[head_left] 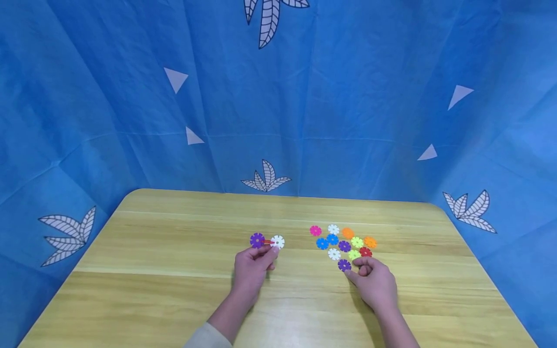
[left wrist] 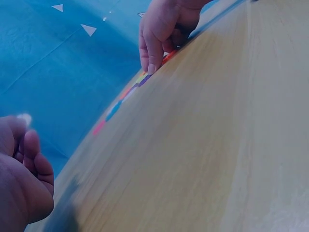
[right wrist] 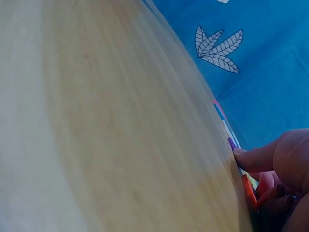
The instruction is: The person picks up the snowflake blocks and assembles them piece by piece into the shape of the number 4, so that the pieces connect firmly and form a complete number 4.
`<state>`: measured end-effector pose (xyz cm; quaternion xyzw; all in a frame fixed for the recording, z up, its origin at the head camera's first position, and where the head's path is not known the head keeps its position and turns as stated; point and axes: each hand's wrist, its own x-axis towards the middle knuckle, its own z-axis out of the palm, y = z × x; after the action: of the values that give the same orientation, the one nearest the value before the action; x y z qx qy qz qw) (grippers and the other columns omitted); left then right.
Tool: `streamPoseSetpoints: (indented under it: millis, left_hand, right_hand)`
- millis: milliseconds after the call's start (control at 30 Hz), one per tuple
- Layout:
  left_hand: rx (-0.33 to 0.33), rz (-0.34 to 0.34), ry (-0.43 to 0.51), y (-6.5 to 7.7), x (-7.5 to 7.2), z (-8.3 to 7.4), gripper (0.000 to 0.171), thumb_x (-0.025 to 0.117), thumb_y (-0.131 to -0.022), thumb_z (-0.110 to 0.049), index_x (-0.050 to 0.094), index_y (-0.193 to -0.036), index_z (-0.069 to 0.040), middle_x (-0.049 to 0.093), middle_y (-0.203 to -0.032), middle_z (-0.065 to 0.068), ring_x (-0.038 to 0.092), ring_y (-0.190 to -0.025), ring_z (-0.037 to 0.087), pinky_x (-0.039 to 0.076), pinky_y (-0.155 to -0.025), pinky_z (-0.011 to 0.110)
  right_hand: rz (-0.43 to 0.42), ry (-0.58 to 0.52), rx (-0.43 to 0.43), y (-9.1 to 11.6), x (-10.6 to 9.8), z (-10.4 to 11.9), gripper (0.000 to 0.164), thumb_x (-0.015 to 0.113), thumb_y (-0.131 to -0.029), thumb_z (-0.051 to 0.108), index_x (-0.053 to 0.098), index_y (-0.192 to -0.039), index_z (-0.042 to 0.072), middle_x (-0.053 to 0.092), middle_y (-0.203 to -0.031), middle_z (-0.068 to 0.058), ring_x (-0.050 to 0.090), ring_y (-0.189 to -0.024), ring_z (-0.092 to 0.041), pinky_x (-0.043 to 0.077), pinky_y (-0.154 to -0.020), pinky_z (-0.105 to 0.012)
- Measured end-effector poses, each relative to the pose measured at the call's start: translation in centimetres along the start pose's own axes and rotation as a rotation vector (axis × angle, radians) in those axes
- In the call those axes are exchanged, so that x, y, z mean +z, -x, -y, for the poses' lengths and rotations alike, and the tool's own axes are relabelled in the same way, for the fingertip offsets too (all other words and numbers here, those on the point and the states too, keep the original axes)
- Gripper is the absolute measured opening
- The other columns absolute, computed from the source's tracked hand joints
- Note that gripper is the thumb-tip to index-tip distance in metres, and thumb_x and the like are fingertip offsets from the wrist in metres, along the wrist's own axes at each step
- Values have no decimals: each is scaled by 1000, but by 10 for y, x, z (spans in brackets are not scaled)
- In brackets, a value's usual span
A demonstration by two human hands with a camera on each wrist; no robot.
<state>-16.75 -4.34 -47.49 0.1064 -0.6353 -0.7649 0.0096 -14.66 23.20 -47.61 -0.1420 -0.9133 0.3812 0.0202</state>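
My left hand (head_left: 252,270) pinches a small joined chain of notched plastic snowflake discs. It has a purple disc (head_left: 257,240) at its left end, a red disc (head_left: 268,242) seen edge-on in the middle and a white disc (head_left: 277,242) under the thumb. In the left wrist view, only a pale blurred bit of the white disc (left wrist: 24,118) shows beyond the fingers. Thumb and forefinger of my right hand (head_left: 375,285) pinch the edge of another purple disc (head_left: 344,265), low at the tabletop. The right wrist view has that thumb against purple plastic (right wrist: 232,143).
Loose discs lie in a cluster beyond my right hand: pink (head_left: 315,230), blue (head_left: 322,243), white (head_left: 334,254), orange (head_left: 370,242), yellow-green (head_left: 357,242), red (head_left: 366,252) and a further purple one (head_left: 344,246). A blue patterned curtain (head_left: 304,96) hangs behind the wooden table (head_left: 174,280).
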Motion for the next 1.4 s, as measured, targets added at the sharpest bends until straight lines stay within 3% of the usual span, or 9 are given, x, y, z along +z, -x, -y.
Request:
streamPoseSetpoints:
  millis: [400, 733, 1400]
  left_hand:
    - [0, 3, 3, 0, 0, 1, 21, 81, -85, -12, 73, -99, 1, 71, -94, 11, 63, -74, 21, 55, -62, 24]
    - [-3, 8, -1, 2, 0, 0, 21, 81, -85, -12, 73, -101, 0, 71, -94, 8, 63, -74, 20, 55, -62, 24]
    - [-14, 0, -6, 1, 2, 1, 20, 82, -84, -13, 74, -98, 0, 70, -93, 10, 63, -75, 20, 55, -62, 24]
  right_hand:
    - [28, 24, -32, -1, 0, 1, 23, 80, -85, 21, 72, -101, 6, 52, -76, -1, 46, -68, -20, 35, -63, -35]
    - [-7, 34, -1, -1, 5, 1, 43, 84, -79, 41, 71, -104, 8, 51, -76, 0, 44, -64, -19, 34, -59, -33]
    - [53, -5, 22, 0, 0, 4, 34, 83, -82, 24, 69, -104, 4, 51, -80, -2, 46, -73, -21, 36, -66, -36]
